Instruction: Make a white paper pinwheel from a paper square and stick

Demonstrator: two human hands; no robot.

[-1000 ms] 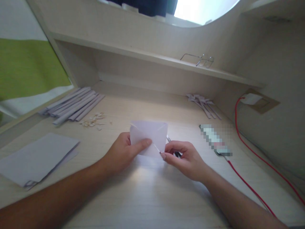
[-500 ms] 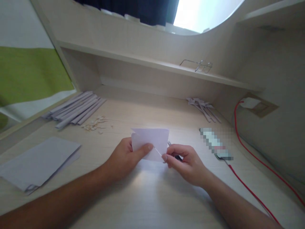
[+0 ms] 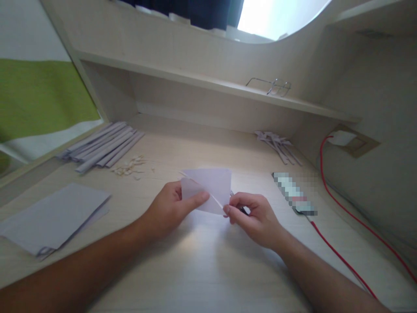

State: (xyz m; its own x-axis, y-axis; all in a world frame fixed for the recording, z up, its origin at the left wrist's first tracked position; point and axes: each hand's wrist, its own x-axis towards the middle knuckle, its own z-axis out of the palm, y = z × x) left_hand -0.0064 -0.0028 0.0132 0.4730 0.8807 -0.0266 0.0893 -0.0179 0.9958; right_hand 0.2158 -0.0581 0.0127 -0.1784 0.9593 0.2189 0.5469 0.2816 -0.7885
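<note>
A small square-looking piece of white paper is held up above the desk, and a pale diagonal line, a fold or a cut, runs across it from upper left to lower right. My left hand grips its left side, thumb pressed on the front face and fingers behind. At the lower right corner, the thumb and forefinger of my right hand pinch together at the paper's edge. A dark tool with a metal part shows among the right fingers; most of it is hidden, and I cannot make out its kind.
Rolled paper tubes and small pale scraps lie at the left, with folded sheets nearer. Paper pinwheel-like pieces lie back right. A phone with a red cable is at the right. Glasses rest on the shelf.
The diagonal line now runs farther across the paper, up to its upper left, where the edge stands apart. Both hands keep their hold, with the view tilted slightly.
</note>
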